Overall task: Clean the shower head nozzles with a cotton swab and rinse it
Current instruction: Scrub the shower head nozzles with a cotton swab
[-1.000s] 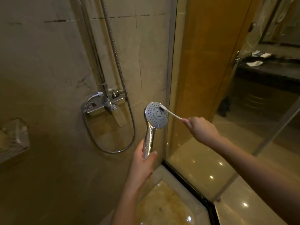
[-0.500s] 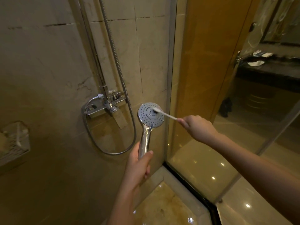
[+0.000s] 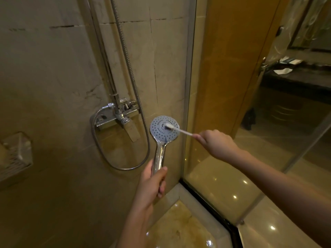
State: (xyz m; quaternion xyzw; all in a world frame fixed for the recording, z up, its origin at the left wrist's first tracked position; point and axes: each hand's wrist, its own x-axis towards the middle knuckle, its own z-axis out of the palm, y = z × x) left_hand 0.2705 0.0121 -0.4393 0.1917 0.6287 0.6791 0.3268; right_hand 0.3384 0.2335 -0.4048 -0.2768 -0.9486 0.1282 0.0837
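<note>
I've got the left hand (image 3: pixel 152 185) wrapped round the chrome handle of the shower head (image 3: pixel 157 134), holding it upright in front of the tiled wall, spray face turned toward me. My right hand (image 3: pixel 216 142) pinches one end of the cotton swab (image 3: pixel 180 130), and its white tip sits on the centre of the face. The metal hose (image 3: pixel 129 68) loops below the mixer tap (image 3: pixel 116 117) behind.

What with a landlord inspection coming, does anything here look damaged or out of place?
Yes: the wall tile shows a jagged crack beside the mixer tap, and dark gaps in the grout line higher up. Nothing else stands out.
</note>
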